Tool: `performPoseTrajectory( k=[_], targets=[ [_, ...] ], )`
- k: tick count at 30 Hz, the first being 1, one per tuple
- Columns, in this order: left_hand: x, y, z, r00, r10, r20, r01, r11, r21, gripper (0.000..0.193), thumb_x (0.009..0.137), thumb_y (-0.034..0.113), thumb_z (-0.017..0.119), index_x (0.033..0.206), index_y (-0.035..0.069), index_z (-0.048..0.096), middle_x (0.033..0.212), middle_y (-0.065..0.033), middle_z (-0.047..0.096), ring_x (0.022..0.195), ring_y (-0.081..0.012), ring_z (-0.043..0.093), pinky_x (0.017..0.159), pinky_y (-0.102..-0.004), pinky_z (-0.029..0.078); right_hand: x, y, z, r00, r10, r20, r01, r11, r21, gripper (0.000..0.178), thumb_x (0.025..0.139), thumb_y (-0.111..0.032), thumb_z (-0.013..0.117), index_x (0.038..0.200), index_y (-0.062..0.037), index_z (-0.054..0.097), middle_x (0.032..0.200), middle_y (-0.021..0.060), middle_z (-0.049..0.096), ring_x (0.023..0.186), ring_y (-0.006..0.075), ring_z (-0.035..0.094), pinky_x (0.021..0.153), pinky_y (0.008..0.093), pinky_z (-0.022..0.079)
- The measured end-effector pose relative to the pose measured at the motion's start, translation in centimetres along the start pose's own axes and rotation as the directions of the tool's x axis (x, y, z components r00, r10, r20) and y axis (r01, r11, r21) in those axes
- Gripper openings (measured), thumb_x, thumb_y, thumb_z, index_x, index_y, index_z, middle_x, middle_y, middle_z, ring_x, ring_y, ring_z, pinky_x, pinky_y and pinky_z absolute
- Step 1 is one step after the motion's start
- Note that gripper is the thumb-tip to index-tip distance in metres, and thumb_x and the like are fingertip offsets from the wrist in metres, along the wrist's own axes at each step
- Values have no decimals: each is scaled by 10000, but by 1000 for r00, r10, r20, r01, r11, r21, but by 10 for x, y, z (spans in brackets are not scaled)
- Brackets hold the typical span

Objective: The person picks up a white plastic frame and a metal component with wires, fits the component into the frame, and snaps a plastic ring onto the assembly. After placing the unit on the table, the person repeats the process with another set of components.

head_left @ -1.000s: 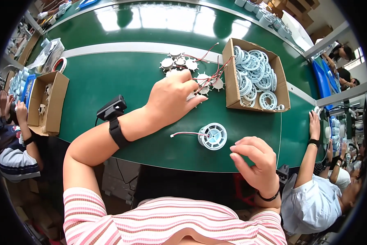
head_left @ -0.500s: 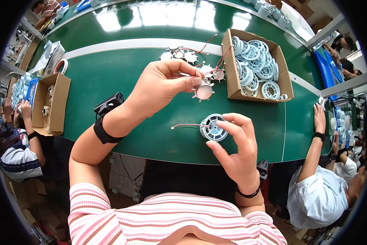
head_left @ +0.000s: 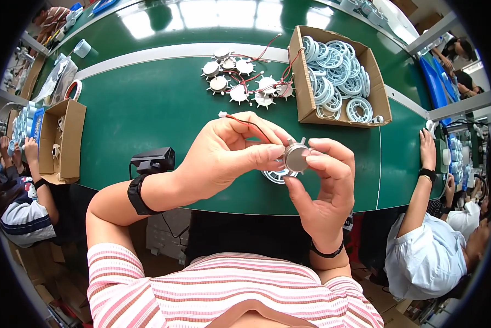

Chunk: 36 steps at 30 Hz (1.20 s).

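A round silvery metal disc with short spokes point(head_left: 297, 159) is pinched at its left side by my left hand point(head_left: 240, 153), thumb against index finger. Its red and black wire lead rises behind those fingers to a small white plug point(head_left: 222, 115). My right hand point(head_left: 327, 186) curls round the disc from the other side, fingertips on its right edge and thumb by its lower edge. Below the disc, a light blue spoked ring point(head_left: 278, 176) lies on the green table, partly hidden by the hands. Farther off lie several similar spoked discs point(head_left: 238, 93) with tangled wires.
A cardboard box point(head_left: 344, 121) full of light blue rings stands at the back right. Another cardboard box point(head_left: 70, 142) is at the left, and a black device point(head_left: 153, 159) sits beside my left wrist. Co-workers sit on both sides; one hand point(head_left: 427, 150) rests on the table at the right.
My left hand has brought the disc nearer and to the right, over the ring. My right hand has left the ring and closed in on the disc.
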<state>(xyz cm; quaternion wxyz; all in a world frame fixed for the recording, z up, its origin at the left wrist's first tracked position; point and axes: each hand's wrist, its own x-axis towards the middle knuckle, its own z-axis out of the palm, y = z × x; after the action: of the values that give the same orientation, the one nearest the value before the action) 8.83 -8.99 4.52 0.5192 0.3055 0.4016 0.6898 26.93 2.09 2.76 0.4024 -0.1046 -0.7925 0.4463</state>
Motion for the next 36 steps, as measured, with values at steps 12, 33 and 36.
performPoseTrajectory(
  k=[12,33,36],
  targets=[
    [0,9,-1,995,-88,36,87,995,38,78,990,46,659,1037,4,614,1175,-161,672,1048,-230,712,840,-342,636,-2,2,-2,999,18,-45,-17,1000,22,462,779,112,779,1207,-41,697,1277,163,606,1105,248,650,919,355,577],
    [-7,-8,-23,976,104,192,-214,626,750,132,864,-112,653,925,-13,592,1133,-153,719,816,-177,691,696,-291,567,11,-13,-12,966,141,216,-96,974,-206,373,753,136,783,1097,-6,761,1130,134,673,956,229,700,816,314,583],
    [-4,-12,-26,967,109,230,-247,610,753,140,854,-98,662,923,-6,583,1146,-161,724,827,-180,695,698,-291,562,11,-13,-14,968,144,208,-96,970,-225,377,753,133,785,1100,-12,766,1128,134,677,951,229,702,814,312,581]
  ],
)
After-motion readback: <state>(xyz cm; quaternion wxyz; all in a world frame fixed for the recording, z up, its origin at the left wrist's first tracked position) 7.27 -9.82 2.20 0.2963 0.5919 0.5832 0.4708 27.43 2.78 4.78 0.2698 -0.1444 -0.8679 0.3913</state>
